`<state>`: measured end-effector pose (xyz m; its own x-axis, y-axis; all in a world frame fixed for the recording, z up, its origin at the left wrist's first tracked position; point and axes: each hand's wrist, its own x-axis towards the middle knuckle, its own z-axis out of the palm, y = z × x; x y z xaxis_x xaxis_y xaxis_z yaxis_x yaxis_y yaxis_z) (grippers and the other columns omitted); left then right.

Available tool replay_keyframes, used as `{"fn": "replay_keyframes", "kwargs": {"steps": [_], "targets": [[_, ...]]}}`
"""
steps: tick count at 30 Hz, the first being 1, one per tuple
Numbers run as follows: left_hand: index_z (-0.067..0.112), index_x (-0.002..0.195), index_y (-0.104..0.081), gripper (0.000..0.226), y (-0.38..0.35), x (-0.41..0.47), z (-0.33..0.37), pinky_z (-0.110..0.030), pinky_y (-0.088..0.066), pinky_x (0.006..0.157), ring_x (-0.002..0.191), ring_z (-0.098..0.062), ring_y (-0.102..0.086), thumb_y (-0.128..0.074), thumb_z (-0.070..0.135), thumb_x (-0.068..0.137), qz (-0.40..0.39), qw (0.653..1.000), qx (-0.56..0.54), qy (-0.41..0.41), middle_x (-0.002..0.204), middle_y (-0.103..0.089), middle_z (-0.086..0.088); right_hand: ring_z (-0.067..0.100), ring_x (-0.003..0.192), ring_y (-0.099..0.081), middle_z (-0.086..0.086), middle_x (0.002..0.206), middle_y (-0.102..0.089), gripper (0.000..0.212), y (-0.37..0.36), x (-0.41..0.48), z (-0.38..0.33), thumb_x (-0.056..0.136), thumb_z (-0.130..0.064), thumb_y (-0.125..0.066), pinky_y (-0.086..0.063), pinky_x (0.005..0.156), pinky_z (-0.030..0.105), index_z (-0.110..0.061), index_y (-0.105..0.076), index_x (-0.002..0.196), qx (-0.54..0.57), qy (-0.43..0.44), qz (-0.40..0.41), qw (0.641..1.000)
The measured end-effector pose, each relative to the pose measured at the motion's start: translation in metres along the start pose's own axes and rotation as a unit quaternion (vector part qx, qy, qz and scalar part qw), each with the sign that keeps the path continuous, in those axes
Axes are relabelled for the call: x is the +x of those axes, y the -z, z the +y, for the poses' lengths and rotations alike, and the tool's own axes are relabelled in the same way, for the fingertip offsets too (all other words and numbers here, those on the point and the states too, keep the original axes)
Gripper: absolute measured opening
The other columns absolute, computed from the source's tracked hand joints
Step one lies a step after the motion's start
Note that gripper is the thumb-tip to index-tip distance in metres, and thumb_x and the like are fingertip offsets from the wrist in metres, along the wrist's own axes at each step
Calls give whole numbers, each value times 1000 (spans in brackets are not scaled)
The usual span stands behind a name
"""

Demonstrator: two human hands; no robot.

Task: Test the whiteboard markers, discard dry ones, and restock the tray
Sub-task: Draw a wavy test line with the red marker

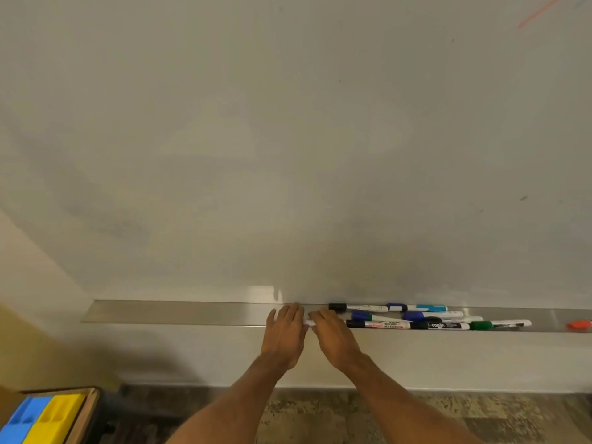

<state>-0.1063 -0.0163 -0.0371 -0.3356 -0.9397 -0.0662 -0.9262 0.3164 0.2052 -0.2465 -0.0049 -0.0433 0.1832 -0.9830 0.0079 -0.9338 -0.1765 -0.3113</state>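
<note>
A metal tray (179,312) runs along the bottom of the whiteboard (288,139). Several markers (426,317) with black, blue and green caps lie heaped in its right part. A red-capped item (579,325) lies further right. Both my hands reach into the tray just left of the heap. A short piece of a white marker (309,322) shows between them. My left hand (283,331) lies with straight fingers over the tray, touching that marker's end. My right hand (334,338) has its fingers curled over the marker, hiding most of it.
A cardboard box (86,411) holding blue and yellow foam blocks (41,418) sits at the bottom left on the floor. A red stroke (539,12) marks the board's top right corner. The tray's left half is bare metal. Speckled floor lies below.
</note>
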Motion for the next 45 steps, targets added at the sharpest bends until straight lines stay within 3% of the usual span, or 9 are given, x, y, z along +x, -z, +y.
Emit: {"fn": "replay_keyframes", "kwargs": {"steps": [13, 16, 19, 21, 24, 27, 34, 40, 45], "targets": [[31, 129, -54, 29, 20, -7, -11, -33, -16, 115, 132, -13, -44, -43, 35, 102, 71, 996, -3, -53, 140, -52, 7, 19, 105, -54, 4, 116, -57, 30, 24, -5, -2, 95, -31, -53, -46, 92, 31, -13, -55, 118, -3, 49, 45, 998], [29, 120, -58, 23, 27, -7, -5, -29, -25, 105, 116, -13, -56, -46, 30, 101, 116, 988, -2, -101, 125, -63, 7, 23, 103, -58, 7, 114, -61, 29, 35, -2, -6, 89, -16, -62, -46, 92, 36, -10, -58, 117, -41, 72, 30, 996], [23, 125, -56, 26, 36, -5, 2, -30, -30, 100, 112, -18, -57, -47, 24, 101, 99, 988, 32, -117, 125, -63, 3, 20, 72, -65, 4, 84, -67, 30, 42, -3, -2, 66, -2, -78, -51, 67, 29, -11, -66, 92, -44, 104, 57, 992], [21, 124, -55, 25, 37, -2, 4, -32, -32, 96, 110, -21, -57, -48, 20, 100, 81, 985, 74, -131, 123, -63, 1, 23, 74, -63, 7, 87, -66, 20, 50, -6, -2, 77, -3, -70, -49, 69, 31, -9, -64, 95, -54, 113, 51, 991], [23, 97, -63, 12, 54, -1, 13, -30, -40, 78, 82, -16, -63, -70, 24, 87, 72, 981, 105, -147, 91, -69, 4, 27, 82, -59, 11, 95, -63, 14, 63, -9, -1, 94, -13, -50, -46, 77, 39, -6, -59, 102, -60, 131, 51, 988], [25, 65, -60, 39, 62, 3, 19, -26, -42, 56, 50, -11, -55, -95, 23, 48, 77, 971, 143, -177, 55, -59, 9, 26, 83, -58, 10, 97, -62, 23, 79, -15, -1, 99, -20, -42, -43, 76, 35, -7, -59, 108, -65, 129, 51, 988], [23, 70, -63, 32, 93, 4, 29, -29, -28, 67, 62, -14, -57, -91, 20, 55, 165, 949, 165, -213, 60, -63, 7, 24, 72, -61, 6, 90, -65, 33, 115, -16, 1, 100, -35, -38, -36, 63, 28, -14, -58, 117, -118, 156, 93, 976], [22, 83, -67, 35, 103, 8, 39, -29, -43, 61, 64, -15, -58, -91, 21, 58, 210, 941, 158, -213, 65, -66, 6, 21, 61, -60, 5, 80, -65, 38, 135, -21, 8, 99, -45, -36, -34, 56, 27, -18, -59, 113, -101, 158, 119, 975], [21, 75, -64, 37, 104, 8, 56, -29, -43, 59, 60, -16, -56, -93, 18, 52, 202, 942, 180, -200, 65, -63, 4, 16, 82, -58, 2, 101, -64, 34, 148, -26, 18, 99, -42, -38, -43, 72, 25, -16, -55, 114, 10, 106, 49, 993]]}}
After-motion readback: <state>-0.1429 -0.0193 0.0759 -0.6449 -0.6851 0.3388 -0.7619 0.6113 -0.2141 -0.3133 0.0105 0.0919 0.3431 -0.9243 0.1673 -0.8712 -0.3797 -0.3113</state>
